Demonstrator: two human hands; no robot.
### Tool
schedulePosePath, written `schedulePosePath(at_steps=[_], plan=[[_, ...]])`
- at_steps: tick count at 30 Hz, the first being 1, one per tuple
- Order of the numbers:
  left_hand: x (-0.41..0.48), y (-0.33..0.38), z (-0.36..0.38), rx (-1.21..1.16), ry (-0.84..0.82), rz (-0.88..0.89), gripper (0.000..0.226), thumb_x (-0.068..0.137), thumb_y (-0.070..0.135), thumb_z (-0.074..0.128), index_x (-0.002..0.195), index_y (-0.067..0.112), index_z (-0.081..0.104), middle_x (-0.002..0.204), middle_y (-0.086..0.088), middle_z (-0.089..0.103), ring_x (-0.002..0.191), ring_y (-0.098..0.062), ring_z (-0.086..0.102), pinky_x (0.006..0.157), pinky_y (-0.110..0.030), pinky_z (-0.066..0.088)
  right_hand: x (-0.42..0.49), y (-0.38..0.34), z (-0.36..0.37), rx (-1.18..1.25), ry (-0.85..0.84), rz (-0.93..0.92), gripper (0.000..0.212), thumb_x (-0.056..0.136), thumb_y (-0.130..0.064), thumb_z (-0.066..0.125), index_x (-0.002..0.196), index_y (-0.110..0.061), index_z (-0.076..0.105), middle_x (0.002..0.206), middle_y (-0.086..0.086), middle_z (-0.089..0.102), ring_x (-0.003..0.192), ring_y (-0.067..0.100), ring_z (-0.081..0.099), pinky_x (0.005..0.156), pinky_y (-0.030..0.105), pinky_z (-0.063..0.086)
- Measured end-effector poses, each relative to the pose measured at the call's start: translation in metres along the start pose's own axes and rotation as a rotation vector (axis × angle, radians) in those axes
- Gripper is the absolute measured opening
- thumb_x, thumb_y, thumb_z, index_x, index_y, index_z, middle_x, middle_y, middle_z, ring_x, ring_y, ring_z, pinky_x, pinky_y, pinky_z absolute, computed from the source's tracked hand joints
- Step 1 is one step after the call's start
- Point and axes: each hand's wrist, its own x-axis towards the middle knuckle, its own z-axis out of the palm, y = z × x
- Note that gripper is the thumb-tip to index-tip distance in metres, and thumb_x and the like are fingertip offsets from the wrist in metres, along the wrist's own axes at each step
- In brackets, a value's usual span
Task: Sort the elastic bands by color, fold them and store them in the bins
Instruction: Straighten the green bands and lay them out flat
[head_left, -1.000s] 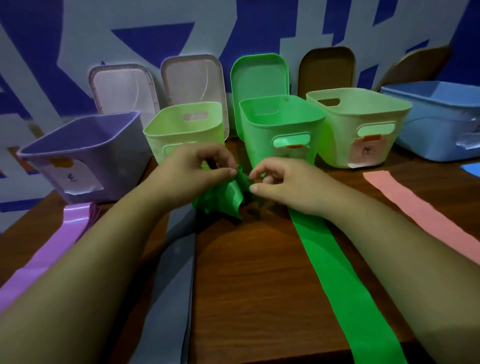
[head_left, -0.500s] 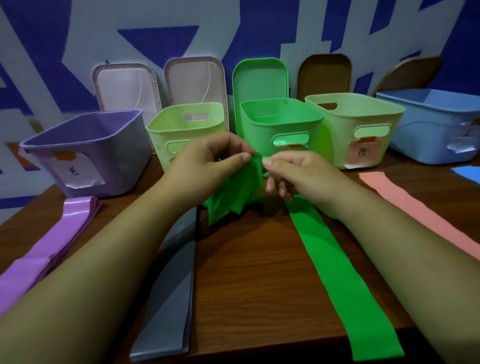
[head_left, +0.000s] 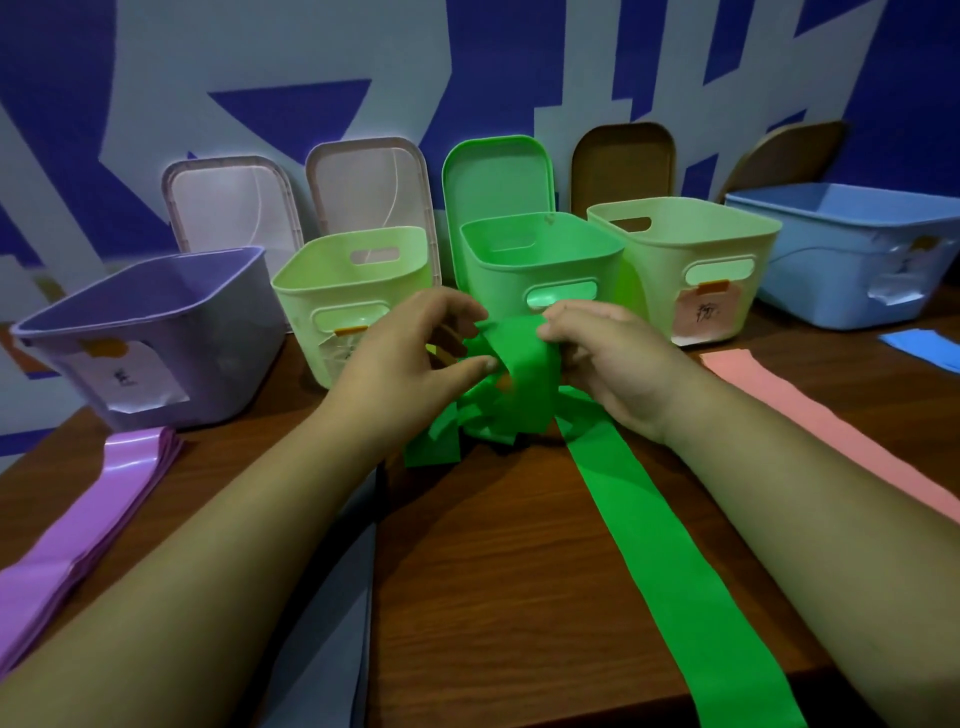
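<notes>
While pinching one bright green elastic band (head_left: 522, 364) with curled fingers of left hand (head_left: 410, 358) and right hand (head_left: 618, 364), holds its crumpled folds over brown wooden table (head_left: 493, 571), before green plastic bin (head_left: 498, 286), tail lying flat. Five bins (head_left: 660, 270), five leaning lids (head_left: 234, 208) behind. Alongside: purple band stack (head_left: 104, 493), grey band (head_left: 332, 623), pink band (head_left: 810, 415), blue band (head_left: 924, 345).

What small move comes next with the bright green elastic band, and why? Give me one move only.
Probably fold in another length of the tail. The left hand and right hand both pinch the folded part of the bright green elastic band in front of the bright green plastic bin, yet a long flat tail lies unfolded across the brown wooden table.
</notes>
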Motion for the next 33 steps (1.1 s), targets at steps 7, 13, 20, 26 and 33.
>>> schedulePosePath(at_steps=[7,13,20,26,33], plan=[[-0.002,-0.016,0.003,0.305,-0.295,-0.135,0.079,0.089,0.034,0.082,0.155,0.034,0.038,0.148,0.009,0.051,0.120,-0.005,0.051,0.103,-0.025,0.046,-0.003,-0.005,-0.005,0.238,0.040,-0.055,0.024,0.099,-0.013,0.051,0.089,-0.014,0.073,0.091,0.009,0.071,0.095,0.029,0.067,0.077,0.034,0.057],[-0.001,-0.017,0.001,0.236,-0.236,-0.109,0.067,0.093,0.037,0.078,0.150,0.033,0.045,0.136,0.015,0.060,0.119,-0.005,0.058,0.104,-0.030,0.051,-0.006,-0.009,-0.011,0.340,-0.077,-0.133,0.023,0.090,-0.017,0.051,0.082,-0.016,0.072,0.088,0.004,0.072,0.087,0.019,0.068,0.083,0.039,0.052],[0.000,0.002,-0.007,0.035,0.043,0.060,0.022,0.097,0.032,0.072,0.118,0.026,0.070,0.103,0.015,0.067,0.098,-0.004,0.065,0.084,-0.032,0.059,-0.003,0.000,-0.009,0.316,-0.113,-0.042,0.014,0.082,-0.020,0.060,0.092,-0.012,0.063,0.080,0.005,0.064,0.075,0.019,0.063,0.074,0.035,0.053],[-0.004,0.015,-0.008,0.084,0.068,0.108,0.036,0.087,0.040,0.077,0.115,0.023,0.062,0.098,0.008,0.062,0.086,-0.008,0.062,0.073,-0.032,0.056,0.002,0.003,-0.009,0.243,-0.096,-0.044,0.010,0.086,-0.020,0.065,0.092,-0.014,0.069,0.086,0.005,0.067,0.083,0.019,0.065,0.081,0.037,0.053],[-0.008,0.025,-0.010,-0.164,0.021,-0.150,0.008,0.096,0.022,0.076,0.091,0.018,0.073,0.075,0.001,0.077,0.062,-0.015,0.074,0.063,-0.036,0.064,0.004,0.008,-0.008,0.073,-0.092,-0.052,0.010,0.091,-0.024,0.065,0.089,-0.016,0.069,0.094,0.006,0.067,0.098,0.026,0.061,0.091,0.044,0.048]])
